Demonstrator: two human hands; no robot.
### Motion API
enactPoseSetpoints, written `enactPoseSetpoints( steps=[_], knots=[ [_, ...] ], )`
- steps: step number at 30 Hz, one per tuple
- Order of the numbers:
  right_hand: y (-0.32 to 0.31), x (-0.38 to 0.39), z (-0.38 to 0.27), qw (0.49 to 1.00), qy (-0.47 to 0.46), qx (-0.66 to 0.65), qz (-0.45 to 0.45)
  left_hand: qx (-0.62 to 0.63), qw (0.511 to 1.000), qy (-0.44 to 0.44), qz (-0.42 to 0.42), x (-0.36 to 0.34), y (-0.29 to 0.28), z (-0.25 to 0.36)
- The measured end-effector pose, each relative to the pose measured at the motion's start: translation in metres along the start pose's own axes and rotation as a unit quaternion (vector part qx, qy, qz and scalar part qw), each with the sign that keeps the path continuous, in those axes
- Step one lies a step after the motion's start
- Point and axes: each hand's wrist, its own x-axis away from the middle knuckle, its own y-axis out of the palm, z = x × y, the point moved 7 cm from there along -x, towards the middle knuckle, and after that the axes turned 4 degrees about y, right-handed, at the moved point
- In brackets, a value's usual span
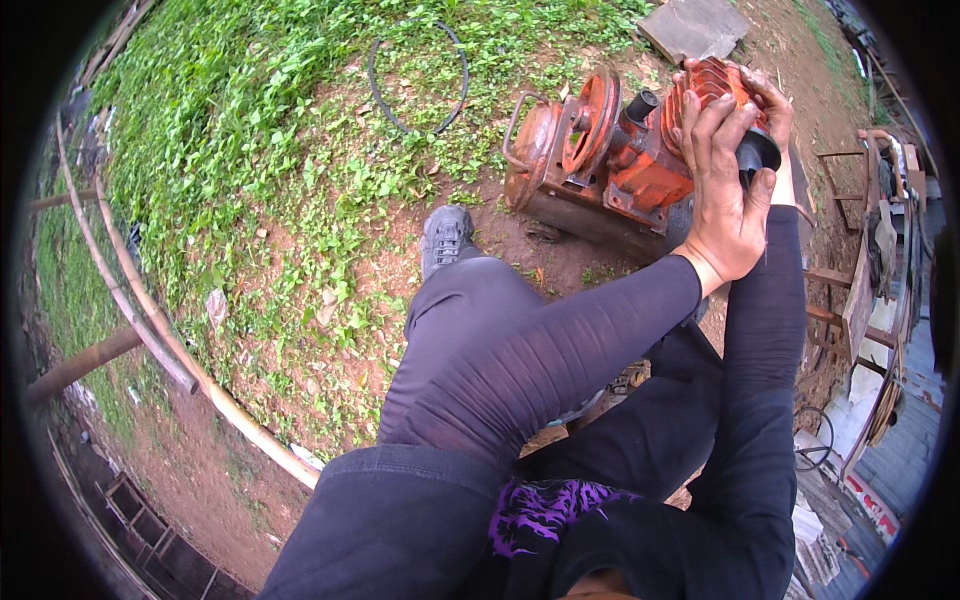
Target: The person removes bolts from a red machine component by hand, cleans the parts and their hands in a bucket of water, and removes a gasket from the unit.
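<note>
Yard of bare reddish soil [195, 460], broken by a wide patch of low green weeds [250, 150]. At upper right, on the ground near our feet, we have the old air compressor [652, 185]: rusty tank [560, 208] below, orange pulley wheel [600, 112] on its left, short black pipe [641, 106] upright between wheel and finned cylinder [708, 82]. Our left hand [725, 195] lies over the cylinder's near side, fingers long and slightly parted against the fins, thumb spread away beside a black round cap [759, 152]. Our right hand [770, 105] is at the far side of the cylinder, partly hidden; we cannot tell how tightly it closes. Black ring [467, 75], belt-like, flat among the weeds, well apart from the machine. Grey slab [693, 28] just beyond it on the soil. Bamboo pole [240, 415] slants along the left; timber frames [845, 190] and corrugated sheets [905, 450] crowd the right edge. One dark shoe [447, 238] shows at the weeds' margin.
</note>
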Motion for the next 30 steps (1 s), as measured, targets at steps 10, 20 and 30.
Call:
enactPoseSetpoints(
  steps=[10, 20, 30],
  knots=[
    [-0.064, -0.03, 0.055, 0.988, 0.118, -0.052, 0.081, -0.077, 0.997, 0.016, -0.018, 0.008, -0.018, -0.017],
    [-0.04, -0.005, 0.075, 0.942, 0.172, -0.285, -0.035, -0.037, 0.975, -0.021, -0.216, 0.0, -0.027, -0.018],
    [-0.068, 0.018, 0.027, 0.942, -0.101, 0.217, 0.236, -0.156, 0.862, 0.013, -0.481, -0.061, -0.028, -0.016]
  ],
)
